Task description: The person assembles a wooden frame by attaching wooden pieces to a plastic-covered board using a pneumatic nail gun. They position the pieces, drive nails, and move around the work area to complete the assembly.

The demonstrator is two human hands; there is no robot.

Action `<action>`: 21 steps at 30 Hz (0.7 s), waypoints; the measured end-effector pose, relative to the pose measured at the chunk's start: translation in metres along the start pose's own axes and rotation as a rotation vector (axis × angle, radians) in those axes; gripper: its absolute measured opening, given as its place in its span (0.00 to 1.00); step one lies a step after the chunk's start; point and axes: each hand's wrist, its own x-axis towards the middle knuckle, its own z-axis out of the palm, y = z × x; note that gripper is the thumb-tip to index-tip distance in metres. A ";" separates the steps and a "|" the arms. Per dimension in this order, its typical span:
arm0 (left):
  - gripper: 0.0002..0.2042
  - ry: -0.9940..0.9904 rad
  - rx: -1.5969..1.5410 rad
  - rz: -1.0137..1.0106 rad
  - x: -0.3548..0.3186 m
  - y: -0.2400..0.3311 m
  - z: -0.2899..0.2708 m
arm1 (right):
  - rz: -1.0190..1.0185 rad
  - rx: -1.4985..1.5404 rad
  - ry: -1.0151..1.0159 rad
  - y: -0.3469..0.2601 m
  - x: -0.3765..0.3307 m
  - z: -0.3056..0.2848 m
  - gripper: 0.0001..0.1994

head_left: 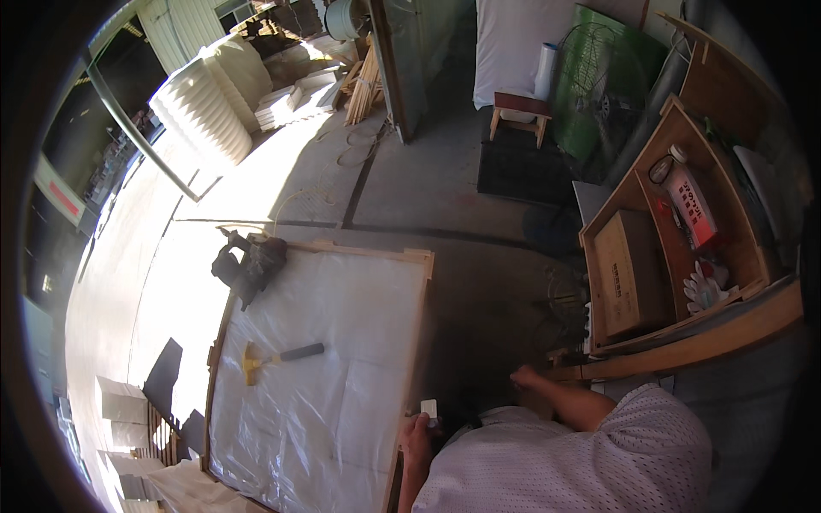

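Note:
At the crate's near right edge, my left hand [416, 434] is closed around a small pale rectangular piece [429, 409]. I cannot make out what kind of thing it is. My right hand [524, 377] is in shadow to the right of the crate, near the end of a wooden beam [684, 349]. Its fingers look curled, and anything in them is too small to see. Clear plastic film covers the wood-framed crate [368, 410]. On the film lies a hammer with a yellow head [251, 363] and dark grip. A black nail gun [250, 261] rests at the far left corner.
Right of me, a wooden shelf box [593, 256] holds a cardboard carton [629, 272], white gloves [705, 289] and a red-and-white box [691, 205]. A hose [295, 195] trails across the floor. Farther back are a small stool [523, 104], a fan [603, 94] and white foam rolls [201, 103].

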 end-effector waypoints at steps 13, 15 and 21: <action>0.12 -0.161 0.243 0.150 0.052 0.072 0.040 | 0.005 0.174 0.097 0.026 -0.111 -0.016 0.25; 0.11 -0.147 0.257 0.158 0.064 0.083 0.053 | -0.023 0.028 0.118 0.037 -0.084 -0.019 0.24; 0.11 -0.067 0.464 0.216 0.104 0.117 0.108 | -0.293 -0.088 0.178 0.064 0.021 -0.064 0.14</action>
